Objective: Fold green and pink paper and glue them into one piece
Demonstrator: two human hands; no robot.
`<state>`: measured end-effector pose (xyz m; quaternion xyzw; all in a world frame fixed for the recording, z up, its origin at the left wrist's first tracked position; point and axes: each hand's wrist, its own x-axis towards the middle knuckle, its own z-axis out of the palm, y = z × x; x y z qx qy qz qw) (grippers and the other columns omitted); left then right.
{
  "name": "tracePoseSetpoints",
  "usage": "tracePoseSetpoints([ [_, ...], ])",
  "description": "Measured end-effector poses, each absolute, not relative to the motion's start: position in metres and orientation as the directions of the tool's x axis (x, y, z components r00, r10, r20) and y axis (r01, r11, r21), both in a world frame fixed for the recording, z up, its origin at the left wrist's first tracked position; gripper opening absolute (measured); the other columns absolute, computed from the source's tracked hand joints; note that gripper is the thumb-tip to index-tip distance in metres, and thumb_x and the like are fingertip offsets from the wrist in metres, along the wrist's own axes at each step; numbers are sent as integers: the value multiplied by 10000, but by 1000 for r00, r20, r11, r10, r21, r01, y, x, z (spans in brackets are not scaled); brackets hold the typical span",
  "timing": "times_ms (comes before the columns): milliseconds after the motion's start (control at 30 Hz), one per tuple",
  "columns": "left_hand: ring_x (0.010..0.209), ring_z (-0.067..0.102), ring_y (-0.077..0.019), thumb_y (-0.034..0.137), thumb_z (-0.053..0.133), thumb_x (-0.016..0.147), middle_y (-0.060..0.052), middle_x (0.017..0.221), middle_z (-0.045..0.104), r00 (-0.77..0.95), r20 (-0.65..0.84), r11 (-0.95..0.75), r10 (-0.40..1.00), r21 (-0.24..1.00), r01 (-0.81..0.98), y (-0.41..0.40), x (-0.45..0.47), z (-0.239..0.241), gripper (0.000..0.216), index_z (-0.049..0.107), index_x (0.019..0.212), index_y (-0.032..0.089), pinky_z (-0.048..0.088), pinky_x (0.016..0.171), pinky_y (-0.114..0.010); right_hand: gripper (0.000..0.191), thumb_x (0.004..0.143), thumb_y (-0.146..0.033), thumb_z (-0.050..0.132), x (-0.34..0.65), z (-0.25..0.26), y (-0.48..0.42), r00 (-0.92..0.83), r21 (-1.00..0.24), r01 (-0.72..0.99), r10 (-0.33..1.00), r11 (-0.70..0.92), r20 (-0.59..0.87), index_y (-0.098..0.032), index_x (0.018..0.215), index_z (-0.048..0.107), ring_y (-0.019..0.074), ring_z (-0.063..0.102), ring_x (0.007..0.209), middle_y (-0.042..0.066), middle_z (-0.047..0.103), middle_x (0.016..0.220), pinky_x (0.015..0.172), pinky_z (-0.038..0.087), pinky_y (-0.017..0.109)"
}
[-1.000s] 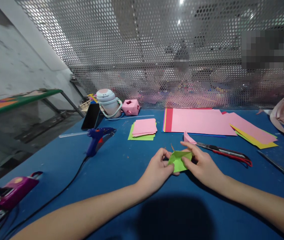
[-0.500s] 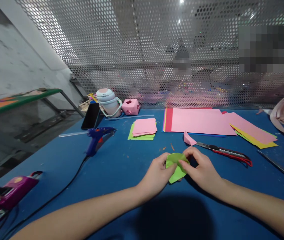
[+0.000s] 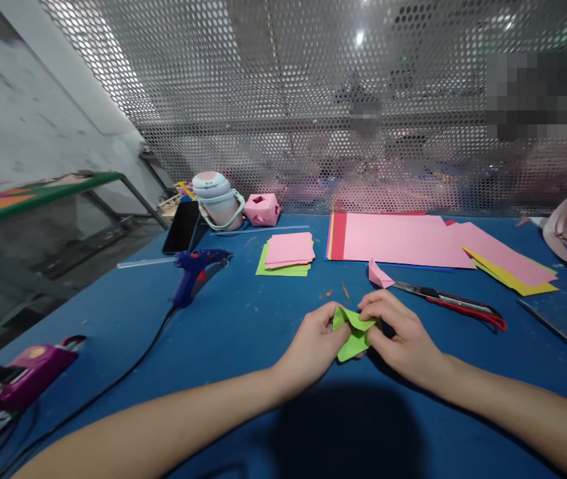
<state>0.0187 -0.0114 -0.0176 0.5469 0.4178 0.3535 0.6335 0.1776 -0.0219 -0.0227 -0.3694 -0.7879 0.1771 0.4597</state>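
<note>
A small folded piece of green paper [image 3: 353,334] is held just above the blue table [image 3: 243,326], near the middle. My left hand [image 3: 316,346] pinches its left side with thumb and fingers closed on it. My right hand [image 3: 401,336] grips its right side, fingers curled over the top fold. A small folded pink paper piece [image 3: 377,275] lies on the table just beyond my right hand.
A blue glue gun [image 3: 194,266] with a black cord lies to the left. A stack of pink and green paper squares [image 3: 288,253] and large pink sheets [image 3: 397,241] lie further back. Red-handled scissors [image 3: 455,306] are on the right, a pink device [image 3: 18,382] at the near left.
The green paper has been turned and folded further between both hands; it was a flat open shape and is now a tighter, creased form. The camera view shifted slightly.
</note>
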Motion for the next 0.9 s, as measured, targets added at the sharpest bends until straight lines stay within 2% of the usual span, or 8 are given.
tracePoseSetpoints([
  [167, 553, 514, -100, 303, 576, 741, 39, 580, 523, 357, -65, 51, 932, 997, 50, -10, 17, -18, 192, 517, 643, 149, 396, 522, -198, 123, 794, -94, 499, 178, -21, -21, -284, -606, 458, 753, 651, 594, -196, 829, 558, 173, 544, 817, 55, 546, 858, 701, 450, 304],
  [233, 536, 513, -104, 328, 574, 745, 33, 572, 536, 372, -84, 75, 924, 996, 38, -10, 17, -18, 211, 515, 645, 152, 396, 509, -204, 82, 818, -127, 508, 178, -20, -21, -268, -612, 466, 761, 639, 590, -195, 804, 551, 164, 533, 761, 37, 540, 788, 668, 442, 294],
  [367, 499, 531, -114, 370, 558, 752, 21, 572, 571, 408, -142, 144, 902, 989, 25, -11, 19, -19, 222, 519, 690, 160, 404, 483, -215, 128, 812, -98, 480, 179, -21, -22, -232, -610, 476, 760, 633, 607, -200, 740, 506, 154, 507, 686, 13, 515, 710, 619, 423, 286],
  [500, 544, 515, -114, 347, 556, 739, 24, 589, 550, 374, -112, 95, 920, 993, 63, -11, 18, -18, 207, 509, 661, 161, 401, 508, -211, 156, 798, -63, 460, 179, -23, -23, -264, -566, 470, 719, 678, 643, -200, 734, 497, 154, 502, 693, 15, 504, 714, 618, 414, 289],
  [700, 525, 370, -77, 238, 511, 717, 63, 545, 395, 327, -43, -2, 944, 991, 134, -9, 17, -17, 180, 442, 570, 161, 312, 489, -176, 156, 758, -41, 473, 179, -22, -25, -342, -514, 465, 681, 721, 647, -189, 782, 515, 160, 490, 716, 27, 491, 753, 625, 404, 298],
  [800, 540, 368, -81, 210, 498, 718, 59, 556, 397, 329, -36, -14, 944, 989, 149, -9, 16, -19, 142, 467, 591, 156, 308, 492, -173, 133, 758, -78, 484, 179, -19, -25, -373, -516, 464, 687, 720, 624, -181, 825, 535, 171, 494, 744, 41, 496, 786, 652, 415, 316],
  [900, 572, 407, -94, 210, 490, 742, 40, 582, 449, 343, -16, -49, 939, 982, 181, -9, 16, -18, 134, 531, 632, 145, 340, 518, -178, 97, 834, -142, 461, 180, -17, -25, -378, -570, 463, 733, 679, 566, -187, 792, 536, 164, 499, 737, 34, 507, 763, 659, 420, 307],
])
